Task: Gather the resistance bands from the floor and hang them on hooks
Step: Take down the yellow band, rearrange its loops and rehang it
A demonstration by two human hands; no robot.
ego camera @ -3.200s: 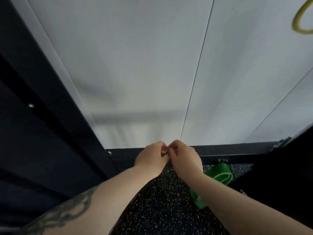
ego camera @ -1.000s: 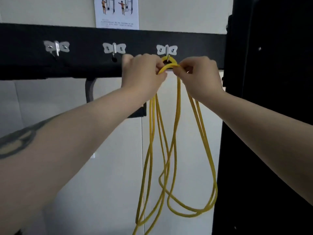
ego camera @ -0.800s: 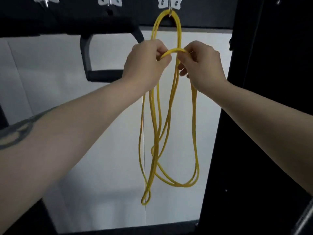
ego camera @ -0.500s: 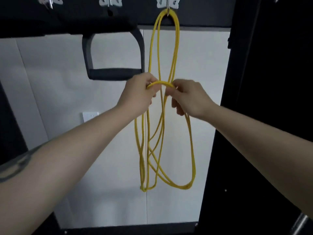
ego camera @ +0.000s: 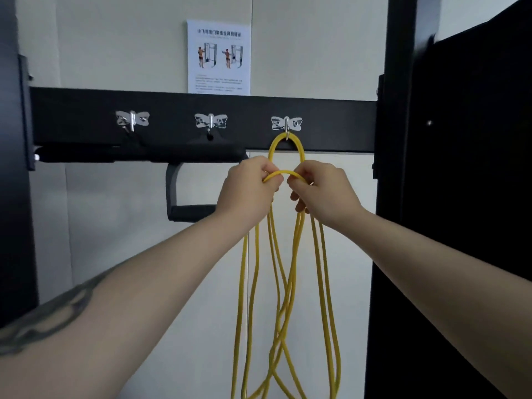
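- Head view: the yellow resistance band (ego camera: pixel 288 283) already has one loop over the right-hand hook (ego camera: pixel 286 124) on the black crossbar (ego camera: pixel 72 119); its long strands hang down between the forearms and run out of the bottom of the picture.
- The left hand (ego camera: pixel 247 191) and right hand (ego camera: pixel 322 191) each pinch an end of a second short arc of the band, held just below the hook.
- Half a second ago that arc was held lower down the hanging strands; both hands have since lifted it back toward the hook, and the head has tipped up so the poster (ego camera: pixel 218 57) shows again.
- Judged from this, the person is about to slip the second loop over the same hook, so the band hangs shorter.
- The two hooks to the left carry a black handle (ego camera: pixel 187 210).
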